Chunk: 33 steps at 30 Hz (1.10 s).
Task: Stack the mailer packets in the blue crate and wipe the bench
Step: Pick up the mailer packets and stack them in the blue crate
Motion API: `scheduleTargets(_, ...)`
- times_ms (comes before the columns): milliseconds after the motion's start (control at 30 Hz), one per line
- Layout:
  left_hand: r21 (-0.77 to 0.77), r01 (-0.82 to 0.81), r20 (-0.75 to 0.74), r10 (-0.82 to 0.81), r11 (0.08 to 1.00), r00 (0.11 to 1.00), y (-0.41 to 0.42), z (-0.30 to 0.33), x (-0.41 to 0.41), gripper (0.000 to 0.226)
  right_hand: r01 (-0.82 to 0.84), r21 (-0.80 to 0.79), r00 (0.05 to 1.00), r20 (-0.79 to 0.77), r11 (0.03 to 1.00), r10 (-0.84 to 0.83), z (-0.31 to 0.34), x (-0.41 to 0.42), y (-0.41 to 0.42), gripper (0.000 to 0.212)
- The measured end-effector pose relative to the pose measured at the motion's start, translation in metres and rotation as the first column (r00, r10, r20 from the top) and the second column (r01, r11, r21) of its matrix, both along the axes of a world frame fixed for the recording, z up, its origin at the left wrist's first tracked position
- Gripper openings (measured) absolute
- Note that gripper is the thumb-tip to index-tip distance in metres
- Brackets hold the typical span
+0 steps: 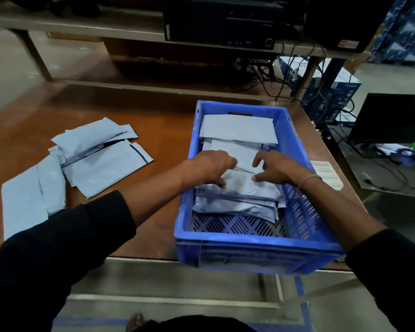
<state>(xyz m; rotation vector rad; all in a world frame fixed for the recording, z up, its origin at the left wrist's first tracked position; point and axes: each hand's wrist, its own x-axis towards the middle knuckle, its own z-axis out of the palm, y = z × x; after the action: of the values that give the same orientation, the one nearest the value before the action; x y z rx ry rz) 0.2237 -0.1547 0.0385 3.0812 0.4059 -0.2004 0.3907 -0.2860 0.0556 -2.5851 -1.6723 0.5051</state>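
Hands are busy inside the blue crate point(237, 238), which sits at the right end of the bench point(153, 121), right up against its near edge and hanging over it a little. The left hand point(210, 167) curls its fingers onto the top packet point(240, 180) of the stack in the crate point(237, 200), and the right hand point(277, 168) has its fingers bent down on the other side of the same packet, with the thumb tucked at its edge. Both hands seem to be holding that packet from two sides, likely so it lands flat and square on the pile and does not slide off. One more packet leans against the far wall of the crate point(237, 128), and part of the crate floor by the near wall is bare. More mailer packets wait in a loose heap point(82, 159) on the left part of the bench, spreading toward its near left corner. They lie every which way, so they will need picking up one by one. A white paper label point(326, 174) lies near the right edge of the bench, just beside the crate. No cloth can be seen, so the wiping has not begun.
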Motion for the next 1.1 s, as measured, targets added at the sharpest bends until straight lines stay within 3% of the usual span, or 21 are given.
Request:
scheduleTargets(133, -0.174, 0.001, 0.325, 0.057, 0.985, 0.944, 0.015, 0.022, -0.026, 0.044, 0.081, 0.208, 0.984, -0.173, 0.975, -0.045, 0.026, -0.017, 0.017, 0.035)
scheduleTargets(233, -0.321, -0.017, 0.539, 0.197, 0.947, 0.819, 0.037, 0.031, -0.059, 0.026, 0.189, 0.342, 0.918, -0.395, 0.921, -0.041, 0.04, -0.04, 0.043, 0.023)
scheduleTargets(300, -0.403, -0.068, 0.593, 0.317, 0.913, 0.74, 0.056, 0.031, -0.086, 0.019, 0.234, 0.395, 0.863, -0.505, 0.889, -0.002, 0.049, -0.061, 0.065, 0.02)
scheduleTargets(533, -0.557, -0.364, 0.43, 0.634, 0.746, 0.643, 0.137, -0.003, -0.194, 0.019, 0.143, 0.349, 0.784, -0.611, 0.926, 0.11, 0.045, -0.157, 0.159, 0.01)
scheduleTargets(700, -0.64, -0.506, 0.28, 0.788, 0.579, 0.548, 0.183, -0.036, -0.26, 0.014, 0.066, -0.007, 0.729, -0.683, 0.998, -0.053, -0.003, -0.209, 0.232, 0.013)
scheduleTargets(800, -0.64, -0.522, 0.237, 0.791, 0.564, 0.563, 0.197, -0.05, -0.286, 0.012, 0.137, -0.112, 0.765, -0.619, 0.984, -0.177, -0.044, -0.228, 0.27, 0.014)
scheduleTargets(967, -0.657, -0.503, 0.218, 0.78, 0.562, 0.587, 0.21, -0.065, -0.311, 0.021, 0.325, 0.094, 0.865, -0.432, 0.941, -0.256, -0.107, -0.244, 0.316, 0.077)
scheduleTargets(1033, -0.65, -0.496, 0.224, 0.769, 0.575, 0.599, 0.217, -0.068, -0.319, 0.024, 0.303, 0.11, 0.912, -0.32, 0.946, -0.255, -0.119, -0.252, 0.327, 0.1)
scheduleTargets(1100, -0.645, -0.488, 0.23, 0.758, 0.589, 0.611, 0.224, -0.068, -0.326, 0.025, 0.264, 0.087, 0.944, -0.226, 0.96, -0.239, -0.122, -0.261, 0.334, 0.11)
